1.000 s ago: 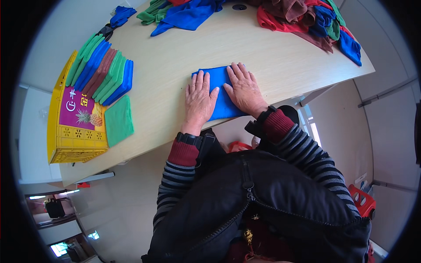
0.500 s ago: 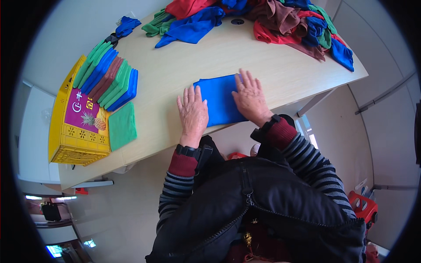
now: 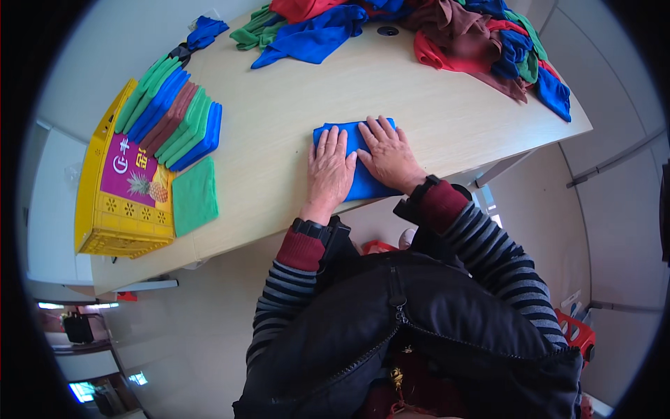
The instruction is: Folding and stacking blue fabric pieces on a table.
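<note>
blue cloth (image 3: 366, 184) under two flat hands (image 3: 331, 173) (image 3: 392, 159)

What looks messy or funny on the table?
The red, brown, blue and green cloths at the far right of the table look messy, all crumpled in a heap. The blue cloth under the left hand and right hand lies flat. I see nothing spilled.

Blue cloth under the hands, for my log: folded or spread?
Folded: the blue cloth lies as a compact rectangle, left hand and right hand flat on it.
</note>
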Demonstrator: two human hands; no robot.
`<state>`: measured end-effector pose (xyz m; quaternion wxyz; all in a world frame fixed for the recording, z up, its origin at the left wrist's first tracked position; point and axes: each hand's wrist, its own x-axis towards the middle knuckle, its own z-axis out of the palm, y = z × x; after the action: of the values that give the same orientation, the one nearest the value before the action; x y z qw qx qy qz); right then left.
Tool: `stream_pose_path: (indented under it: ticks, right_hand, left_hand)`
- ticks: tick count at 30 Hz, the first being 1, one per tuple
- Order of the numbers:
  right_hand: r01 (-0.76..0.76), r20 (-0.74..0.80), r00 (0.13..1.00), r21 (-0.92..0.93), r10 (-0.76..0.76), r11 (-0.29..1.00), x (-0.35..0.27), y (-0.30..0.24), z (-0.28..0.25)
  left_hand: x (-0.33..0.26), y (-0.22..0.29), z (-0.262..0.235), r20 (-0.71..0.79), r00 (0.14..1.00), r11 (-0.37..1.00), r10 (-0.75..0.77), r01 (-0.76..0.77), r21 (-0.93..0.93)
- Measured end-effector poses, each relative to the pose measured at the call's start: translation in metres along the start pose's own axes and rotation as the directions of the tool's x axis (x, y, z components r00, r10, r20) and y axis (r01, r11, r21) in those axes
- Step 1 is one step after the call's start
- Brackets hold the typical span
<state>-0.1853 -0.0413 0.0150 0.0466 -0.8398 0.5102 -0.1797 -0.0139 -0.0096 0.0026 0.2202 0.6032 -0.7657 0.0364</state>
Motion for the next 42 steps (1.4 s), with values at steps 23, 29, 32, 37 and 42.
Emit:
stream_pose_path:
  ticks: [23, 29, 32, 37, 42]
  right_hand:
    - [0.205, 0.138, 0.964, 0.169, -0.229, 0.964, -0.032, -0.098, -0.006]
    - [0.179, -0.084, 0.982, 0.143, -0.168, 0.973, -0.029, -0.037, 0.014]
    - [0.217, -0.112, 0.972, 0.093, -0.207, 0.972, -0.033, -0.018, 0.015]
    - [0.206, -0.111, 0.974, 0.084, -0.196, 0.975, -0.033, -0.018, 0.013]
    - [0.178, -0.091, 0.981, 0.072, -0.171, 0.981, -0.032, -0.021, 0.014]
  left_hand:
    - [-0.183, -0.002, -0.068, 0.449, 0.679, -0.474, -0.581, 0.166, -0.865]
    - [-0.192, -0.052, -0.126, 0.342, 0.633, -0.478, -0.694, -0.050, -0.877]
    - [-0.178, -0.099, -0.162, 0.183, 0.601, -0.321, -0.778, -0.131, -0.938]
    - [-0.156, -0.211, -0.192, 0.016, 0.567, -0.169, -0.824, -0.218, -0.961]
    - [-0.147, -0.296, -0.182, 0.057, 0.600, -0.270, -0.798, -0.271, -0.924]
